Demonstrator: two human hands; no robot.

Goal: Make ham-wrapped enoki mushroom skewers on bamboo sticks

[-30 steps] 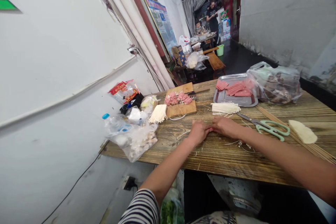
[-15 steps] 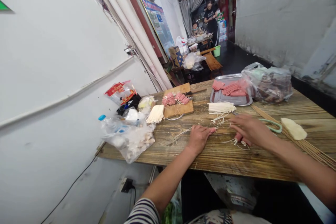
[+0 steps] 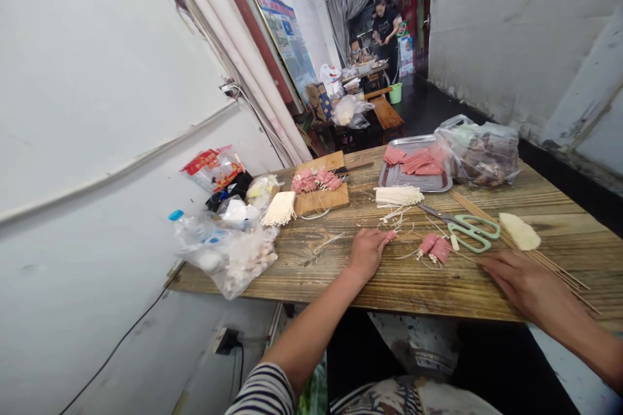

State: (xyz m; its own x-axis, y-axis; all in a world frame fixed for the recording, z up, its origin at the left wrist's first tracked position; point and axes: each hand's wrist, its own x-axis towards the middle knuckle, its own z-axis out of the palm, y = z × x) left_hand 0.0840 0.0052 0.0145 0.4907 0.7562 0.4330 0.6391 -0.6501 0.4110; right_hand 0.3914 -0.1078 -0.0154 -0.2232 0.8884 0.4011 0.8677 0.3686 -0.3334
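My left hand (image 3: 367, 254) rests on the wooden table with its fingers closed round a small pink meat roll (image 3: 390, 235), whose end shows past the fingertips. To the right lie two more pink rolls (image 3: 440, 250) with enoki stems sticking out. A thin skewer (image 3: 464, 255) runs from them to my right hand (image 3: 511, 280), whose fingertips close on its end. Green-handled scissors (image 3: 472, 232) lie just beyond. A bundle of enoki mushrooms (image 3: 398, 195) sits behind the hands, with loose stems in front of it.
A metal tray (image 3: 389, 183) of pink meat slices and a clear bag (image 3: 479, 150) stand at the back. Bamboo skewers (image 3: 559, 270) and a pale yellow slice (image 3: 520, 231) lie right. Left are a board (image 3: 335, 198) with finished-looking skewers, cut enoki (image 3: 280, 209) and plastic bags (image 3: 228, 256).
My right hand has left the roll beside my left hand and moved right, past the scissors, to the skewer end. The two rolls and scissors are uncovered. My left hand keeps its roll.
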